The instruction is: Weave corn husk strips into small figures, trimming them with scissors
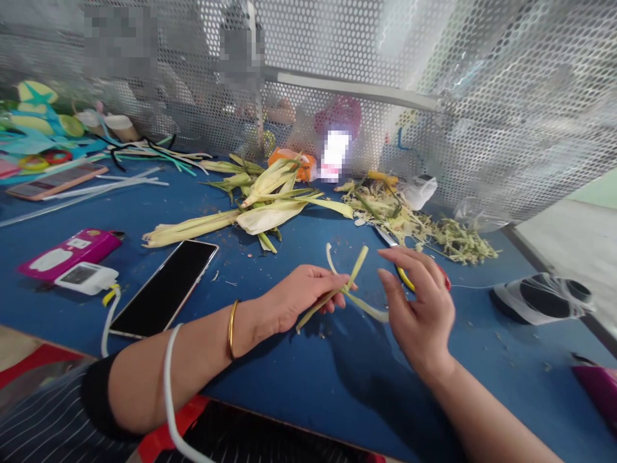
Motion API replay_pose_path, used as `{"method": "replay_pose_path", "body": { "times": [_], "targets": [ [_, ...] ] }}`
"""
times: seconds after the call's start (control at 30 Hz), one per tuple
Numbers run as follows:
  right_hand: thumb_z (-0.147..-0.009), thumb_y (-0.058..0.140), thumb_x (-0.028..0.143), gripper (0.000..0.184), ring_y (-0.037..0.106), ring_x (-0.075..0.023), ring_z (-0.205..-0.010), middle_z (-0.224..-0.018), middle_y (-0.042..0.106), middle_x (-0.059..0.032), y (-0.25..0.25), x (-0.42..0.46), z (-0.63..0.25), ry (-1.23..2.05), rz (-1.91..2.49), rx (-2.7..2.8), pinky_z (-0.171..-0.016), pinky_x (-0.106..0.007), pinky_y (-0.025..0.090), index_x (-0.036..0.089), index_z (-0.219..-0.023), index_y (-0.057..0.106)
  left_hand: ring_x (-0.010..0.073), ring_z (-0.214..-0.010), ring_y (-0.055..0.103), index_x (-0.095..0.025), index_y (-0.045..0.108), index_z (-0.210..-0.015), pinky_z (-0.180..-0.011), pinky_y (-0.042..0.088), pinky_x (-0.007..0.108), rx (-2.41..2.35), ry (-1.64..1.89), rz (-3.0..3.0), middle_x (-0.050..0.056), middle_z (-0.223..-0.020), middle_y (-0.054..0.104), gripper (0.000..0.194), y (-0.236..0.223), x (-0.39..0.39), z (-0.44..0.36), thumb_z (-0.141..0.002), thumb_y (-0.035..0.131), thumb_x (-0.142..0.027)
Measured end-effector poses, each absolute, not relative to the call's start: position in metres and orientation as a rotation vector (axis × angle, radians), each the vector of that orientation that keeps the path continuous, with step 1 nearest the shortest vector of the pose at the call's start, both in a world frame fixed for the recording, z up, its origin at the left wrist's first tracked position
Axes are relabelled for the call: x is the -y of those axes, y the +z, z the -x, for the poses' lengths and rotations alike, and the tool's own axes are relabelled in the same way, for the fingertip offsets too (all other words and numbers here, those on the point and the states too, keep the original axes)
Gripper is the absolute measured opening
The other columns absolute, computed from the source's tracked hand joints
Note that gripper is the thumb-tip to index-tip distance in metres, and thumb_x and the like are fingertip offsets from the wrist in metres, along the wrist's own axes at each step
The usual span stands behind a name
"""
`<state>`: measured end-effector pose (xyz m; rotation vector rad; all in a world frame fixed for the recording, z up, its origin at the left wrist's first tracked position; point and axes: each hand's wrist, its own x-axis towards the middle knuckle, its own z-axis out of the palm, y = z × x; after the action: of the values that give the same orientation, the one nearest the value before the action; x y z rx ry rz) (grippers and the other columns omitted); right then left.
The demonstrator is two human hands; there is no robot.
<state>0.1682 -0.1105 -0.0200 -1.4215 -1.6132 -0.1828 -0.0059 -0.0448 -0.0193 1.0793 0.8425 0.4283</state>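
My left hand pinches narrow strips of corn husk where they cross, with their pale ends sticking out in different directions. Apart from the strips, to their right, my right hand is raised with thumb and fingers spread and nothing between them. One strip's end reaches close to its thumb. Partly hidden behind the right hand lie scissors with yellow and red on the handles. Beyond my hands, a bunch of whole corn husks rests on the blue table.
Husk scraps are heaped at the back right, before a perforated metal screen. A wrapped thread spool lies right. A black-screened phone and a magenta pack lie left. A white cable crosses my left forearm.
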Motion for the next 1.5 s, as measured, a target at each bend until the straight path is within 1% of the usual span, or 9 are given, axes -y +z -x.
{"method": "replay_pose_path", "body": {
  "times": [0.2,0.3,0.53,0.77,0.93,1.07,1.23,1.4,1.5],
  "targets": [
    [-0.086,0.056,0.009,0.026,0.059,-0.0169,-0.067,-0.077,0.069,-0.0019,-0.014,0.121,-0.16,-0.517,1.118,2.252,-0.08,-0.037,0.039,0.022,-0.107,0.065,0.0123,-0.074,0.063,-0.012,0.074,-0.094,-0.075,0.047,0.024,-0.746,0.547,-0.832,0.007,-0.08,0.071,0.024,-0.019,0.04,0.007,-0.075,0.073,-0.028],
    [-0.091,0.046,0.009,0.027,0.06,-0.0179,-0.072,-0.078,0.068,-0.0044,-0.022,0.116,-0.153,-0.425,1.102,2.45,-0.081,-0.038,0.039,0.016,-0.109,0.064,0.012,-0.075,0.063,-0.012,0.074,-0.094,-0.073,0.046,0.022,-0.77,0.586,-0.801,0.007,-0.081,0.073,0.026,-0.018,0.041,0.005,-0.07,0.077,-0.021],
    [-0.094,0.04,0.006,0.027,0.06,-0.0173,-0.073,-0.073,0.066,-0.0055,-0.031,0.114,-0.153,-0.318,1.006,2.405,-0.087,-0.037,0.042,0.015,-0.084,0.063,0.0133,-0.073,0.065,-0.009,0.073,-0.09,-0.074,0.048,0.024,-0.787,0.668,-0.774,0.008,-0.077,0.072,0.022,-0.018,0.046,0.001,-0.069,0.076,-0.015],
    [-0.093,0.039,0.006,0.027,0.063,-0.0184,-0.08,-0.078,0.068,-0.0079,-0.033,0.118,-0.147,-0.217,0.898,2.413,-0.096,-0.037,0.042,0.015,-0.085,0.063,0.0116,-0.066,0.064,-0.01,0.071,-0.085,-0.068,0.047,0.023,-0.837,0.69,-0.766,0.005,-0.069,0.07,0.018,-0.02,0.05,-0.001,-0.067,0.074,-0.009],
    [-0.095,0.043,0.008,0.021,0.063,-0.0179,-0.079,-0.083,0.07,-0.0075,-0.031,0.117,-0.147,-0.24,0.932,2.369,-0.094,-0.037,0.042,0.011,-0.105,0.061,0.0109,-0.065,0.062,-0.012,0.072,-0.084,-0.066,0.047,0.023,-0.821,0.63,-0.78,0.004,-0.07,0.069,0.014,-0.022,0.042,0.002,-0.071,0.075,-0.016],
    [-0.093,0.054,0.018,0.03,0.062,-0.0223,-0.084,-0.091,0.07,-0.0104,-0.026,0.115,-0.155,-0.421,1.261,2.041,-0.086,-0.039,0.042,0.01,-0.122,0.054,0.0087,-0.061,0.057,-0.012,0.074,-0.092,-0.064,0.046,0.023,-0.803,0.617,-0.829,0.002,-0.069,0.065,0.017,-0.018,0.036,0.006,-0.079,0.07,-0.022],
    [-0.096,0.051,0.029,0.012,0.064,-0.0208,-0.08,-0.085,0.07,-0.004,-0.029,0.108,-0.162,-0.165,1.551,2.015,-0.098,-0.044,0.035,0.02,-0.096,0.06,0.0086,-0.059,0.056,-0.011,0.073,-0.096,-0.061,0.046,0.023,-0.803,0.581,-0.848,0.0,-0.067,0.059,0.025,-0.016,0.038,0.005,-0.088,0.061,-0.031],
    [-0.099,0.043,0.025,0.028,0.054,-0.0132,-0.059,-0.061,0.056,0.0038,-0.034,0.109,-0.158,0.004,1.552,2.049,-0.098,-0.04,0.036,0.021,-0.073,0.049,0.0056,-0.052,0.048,-0.011,0.07,-0.088,-0.05,0.039,0.019,-0.852,0.583,-1.026,-0.002,-0.065,0.059,0.025,-0.021,0.042,0.003,-0.069,0.079,-0.025],
    [-0.098,0.043,0.02,0.029,0.049,-0.0119,-0.055,-0.059,0.05,0.0046,-0.032,0.112,-0.155,-0.026,1.49,2.069,-0.092,-0.037,0.038,0.021,-0.069,0.045,0.0063,-0.049,0.046,-0.012,0.067,-0.083,-0.045,0.037,0.019,-0.877,0.58,-1.12,-0.004,-0.058,0.055,0.021,-0.023,0.043,0.002,-0.071,0.076,-0.027]
  ]
}}
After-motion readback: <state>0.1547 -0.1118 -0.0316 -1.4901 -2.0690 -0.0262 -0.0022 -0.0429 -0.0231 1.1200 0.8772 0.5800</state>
